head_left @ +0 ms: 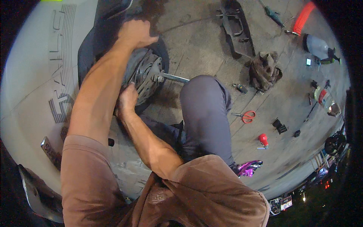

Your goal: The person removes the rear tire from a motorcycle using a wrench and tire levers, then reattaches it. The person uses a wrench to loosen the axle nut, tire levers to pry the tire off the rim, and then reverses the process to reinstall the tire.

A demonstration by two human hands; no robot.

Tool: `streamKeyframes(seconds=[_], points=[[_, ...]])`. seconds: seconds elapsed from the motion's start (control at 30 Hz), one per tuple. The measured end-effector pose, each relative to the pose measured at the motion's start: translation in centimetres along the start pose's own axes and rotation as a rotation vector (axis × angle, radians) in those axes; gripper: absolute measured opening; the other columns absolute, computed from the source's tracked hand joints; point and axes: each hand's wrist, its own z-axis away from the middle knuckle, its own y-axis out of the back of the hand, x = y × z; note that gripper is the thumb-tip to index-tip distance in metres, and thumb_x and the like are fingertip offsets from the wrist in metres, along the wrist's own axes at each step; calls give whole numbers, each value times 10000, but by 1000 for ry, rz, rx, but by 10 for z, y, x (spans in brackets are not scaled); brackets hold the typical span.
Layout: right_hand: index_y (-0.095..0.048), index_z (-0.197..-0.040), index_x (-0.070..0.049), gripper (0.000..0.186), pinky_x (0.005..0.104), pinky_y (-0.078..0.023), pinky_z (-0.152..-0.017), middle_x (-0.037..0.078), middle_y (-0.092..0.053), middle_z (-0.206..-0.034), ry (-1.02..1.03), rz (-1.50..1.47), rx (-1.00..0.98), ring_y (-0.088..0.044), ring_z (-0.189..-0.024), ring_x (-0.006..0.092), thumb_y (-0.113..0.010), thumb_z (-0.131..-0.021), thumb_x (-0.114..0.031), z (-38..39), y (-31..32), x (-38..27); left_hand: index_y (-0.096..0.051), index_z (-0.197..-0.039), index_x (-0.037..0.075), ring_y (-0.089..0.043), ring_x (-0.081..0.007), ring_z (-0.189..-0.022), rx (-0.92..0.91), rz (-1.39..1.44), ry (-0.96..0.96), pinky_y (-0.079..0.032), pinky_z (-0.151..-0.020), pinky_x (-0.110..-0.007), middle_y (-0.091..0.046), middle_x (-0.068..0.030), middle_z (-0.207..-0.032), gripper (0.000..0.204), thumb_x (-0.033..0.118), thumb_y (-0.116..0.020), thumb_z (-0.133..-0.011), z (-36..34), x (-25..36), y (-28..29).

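A wheel hub with a rusty, greasy brake disc (145,85) sits inside the black wheel arch (86,53) of a light-coloured vehicle. My left hand (136,33) is closed above the hub, thumb pointing right; whatever its curled fingers grip is hidden. Lower down, my right hand (127,97) is curled at the near-left edge of the disc, its fingertips partly out of sight behind the metal. From the hub's centre a metal bar (176,78) sticks out to the right, reaching my bent knee (206,89). Neither hand touches this bar.
On the concrete floor lie a black plastic panel (237,30), a crumpled brown cloth (266,72), red-handled scissors (247,117), a red bulb-shaped tool (263,140) and black plastic parts (280,126). Bottles (317,46) and an orange coiled hose (303,18) are farther right.
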Motion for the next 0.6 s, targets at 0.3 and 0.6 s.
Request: streamKeyframes(seconds=[0.3, 0.6], points=[[-494, -723, -79, 316, 334, -363, -417, 45, -477, -622, 12, -165, -173, -454, -480, 184, -324, -925, -252, -12, 7, 23, -599, -1178, 26, -653, -377, -989, 10, -31, 5, -525, -860, -479, -671, -216, -1059, 691, 613, -561, -815, -1, 0, -2], [-430, -667, -114, 326, 337, -299, -352, 44, -436, -561, -1, -330, -275, -376, -403, 181, -296, -921, -269, -10, 6, 24, -640, -1140, 42, -644, -352, -1026, 63, -48, 52, -516, -882, -466, -664, -185, -1115, 658, 600, -570, -798, 2, 5, -1]])
